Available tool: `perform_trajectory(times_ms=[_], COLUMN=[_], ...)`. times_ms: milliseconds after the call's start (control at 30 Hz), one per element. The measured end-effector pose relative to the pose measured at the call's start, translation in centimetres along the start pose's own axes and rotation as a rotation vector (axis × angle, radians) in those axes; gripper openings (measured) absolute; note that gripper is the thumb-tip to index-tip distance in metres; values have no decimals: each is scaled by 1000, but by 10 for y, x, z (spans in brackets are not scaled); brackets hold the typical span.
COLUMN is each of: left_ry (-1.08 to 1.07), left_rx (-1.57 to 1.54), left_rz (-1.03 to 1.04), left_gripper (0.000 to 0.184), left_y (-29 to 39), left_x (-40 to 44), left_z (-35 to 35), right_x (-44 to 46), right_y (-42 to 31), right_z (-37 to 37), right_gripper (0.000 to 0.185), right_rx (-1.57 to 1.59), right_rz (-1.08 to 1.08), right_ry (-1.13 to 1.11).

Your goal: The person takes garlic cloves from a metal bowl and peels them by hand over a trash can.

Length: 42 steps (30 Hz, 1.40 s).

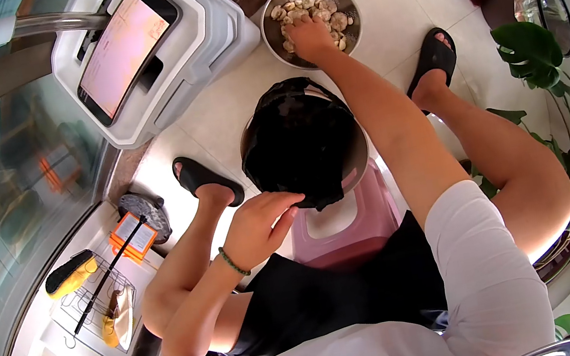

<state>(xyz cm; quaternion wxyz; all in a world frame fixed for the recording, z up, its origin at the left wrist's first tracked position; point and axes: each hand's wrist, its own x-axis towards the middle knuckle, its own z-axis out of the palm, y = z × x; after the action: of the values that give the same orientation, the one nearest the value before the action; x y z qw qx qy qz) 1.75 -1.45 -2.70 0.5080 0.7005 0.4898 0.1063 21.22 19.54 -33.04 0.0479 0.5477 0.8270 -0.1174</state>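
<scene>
My right hand (311, 38) reaches into a metal bowl (275, 47) on the floor. Pale brownish, roundish pieces (325, 12) fill much of the bowl; their kind is hard to make out. The fingertips of that hand are hidden from above. My left hand (256, 223), with a beaded bracelet on the wrist, is beside the near edge of a black plastic bag (300, 141). Its fingers stretch forward, the thumb apart from them, with nothing visible between. The bag lines a round container (356, 162) between my feet.
A pink plastic stool (344, 232) stands just behind the bag. At upper left, a phone (128, 51) leans on a grey-white plastic bin (204, 66). A wire rack (96, 295) with brushes is at left. Leafy plants (530, 54) and a cabinet line the right side.
</scene>
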Motion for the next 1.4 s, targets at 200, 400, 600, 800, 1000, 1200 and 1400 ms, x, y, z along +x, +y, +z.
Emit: perform_trajectory(times_ms=[200, 400, 600, 800, 1000, 1200, 1400], left_ry=[-24, -42, -67, -45, -37, -15, 146], left_rx=[6, -28, -27, -17, -13, 40, -116], left_rz=[-21, -67, -88, -37, -35, 11, -55], left_gripper=[19, 20, 20, 21, 20, 18, 21], left_y=[-2, -12, -8, -5, -5, 8, 21], left_x=[-4, -5, 3, 1, 0, 1, -2], left_z=[1, 3, -7, -3, -2, -14, -34], right_x=[9, 56, 86, 72, 75, 50, -38], right_y=[17, 46, 27, 13, 0, 8, 7], right_z=[-80, -7, 4, -5, 4, -6, -127], right_gripper=[35, 28, 27, 29, 30, 21, 15], right_rx=[203, 67, 82, 114, 152, 668, 1150], right_rz=[125, 159, 214, 136, 50, 131, 62], right_ry=[-80, 98, -136, -25, 5, 69, 107])
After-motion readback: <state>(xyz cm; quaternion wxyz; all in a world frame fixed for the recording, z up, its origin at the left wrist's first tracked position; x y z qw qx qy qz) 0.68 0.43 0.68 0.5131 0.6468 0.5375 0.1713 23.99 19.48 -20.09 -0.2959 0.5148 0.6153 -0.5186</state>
